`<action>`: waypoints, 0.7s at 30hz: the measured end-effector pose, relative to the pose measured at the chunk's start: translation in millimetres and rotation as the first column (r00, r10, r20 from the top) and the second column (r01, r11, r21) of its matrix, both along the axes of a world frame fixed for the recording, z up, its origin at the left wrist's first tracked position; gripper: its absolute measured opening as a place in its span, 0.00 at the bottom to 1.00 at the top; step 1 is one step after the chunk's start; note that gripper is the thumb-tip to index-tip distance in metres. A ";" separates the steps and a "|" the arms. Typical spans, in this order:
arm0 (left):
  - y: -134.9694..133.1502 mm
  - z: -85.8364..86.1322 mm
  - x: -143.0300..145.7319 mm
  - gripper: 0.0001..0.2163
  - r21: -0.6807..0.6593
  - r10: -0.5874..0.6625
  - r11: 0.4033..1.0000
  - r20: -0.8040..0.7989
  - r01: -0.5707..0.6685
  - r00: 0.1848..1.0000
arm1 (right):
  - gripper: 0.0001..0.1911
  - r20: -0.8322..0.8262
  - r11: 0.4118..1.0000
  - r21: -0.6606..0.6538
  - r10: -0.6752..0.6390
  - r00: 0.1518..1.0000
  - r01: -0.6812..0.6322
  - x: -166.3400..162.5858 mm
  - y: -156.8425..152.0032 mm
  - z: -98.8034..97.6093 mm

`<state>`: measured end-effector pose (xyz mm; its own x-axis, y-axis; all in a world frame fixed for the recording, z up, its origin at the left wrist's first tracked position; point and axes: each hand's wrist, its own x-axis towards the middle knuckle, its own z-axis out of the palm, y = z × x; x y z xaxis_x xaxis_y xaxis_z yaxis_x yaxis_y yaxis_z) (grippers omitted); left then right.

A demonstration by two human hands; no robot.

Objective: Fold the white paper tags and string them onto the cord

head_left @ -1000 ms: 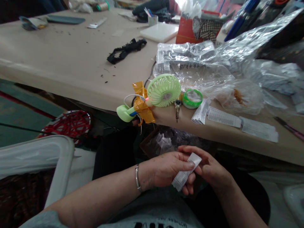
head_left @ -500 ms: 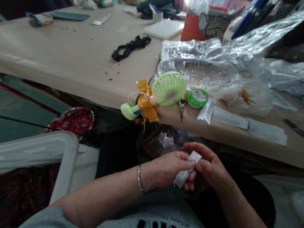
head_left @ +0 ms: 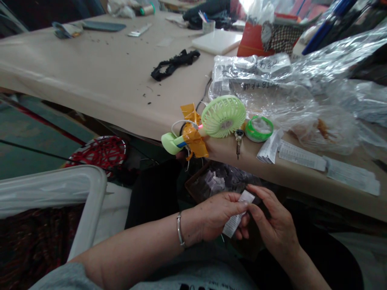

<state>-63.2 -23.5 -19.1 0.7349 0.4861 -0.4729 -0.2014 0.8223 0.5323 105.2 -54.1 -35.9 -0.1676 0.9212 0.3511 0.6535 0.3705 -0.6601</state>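
Above my lap, my left hand [head_left: 219, 213] is closed on a small white printed label [head_left: 232, 225], pinched under the thumb and tilted. The label's upper end sticks out past the thumb. Just to its right is my right hand [head_left: 275, 221], fingers stretched and apart from the thumb. The right thumb tip lies at the label's edge; whether it presses on it I cannot tell. Below the table edge, behind both hands, a box [head_left: 196, 185] holds many pale scraps or labels.
On the table edge, a green fan [head_left: 223, 117] is bound with orange tape [head_left: 195, 139] beside a metal-tipped tool [head_left: 238, 143], a green round tub [head_left: 259, 129] and printed label strips [head_left: 302, 155]. Clear plastic bags [head_left: 266, 88] lie behind. A white bin [head_left: 96, 189] stands at left.
The view has shifted slightly, so the table things sit further right. My right hand's fingers have straightened and moved a little away from the label. My left hand keeps its hold.
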 end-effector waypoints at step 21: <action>5.2 -2.2 -7.5 0.17 0.062 0.087 0.995 -0.054 -0.083 0.995 | 0.10 -0.489 0.834 -0.551 -0.308 0.816 -0.016 -18.5 20.5 -3.0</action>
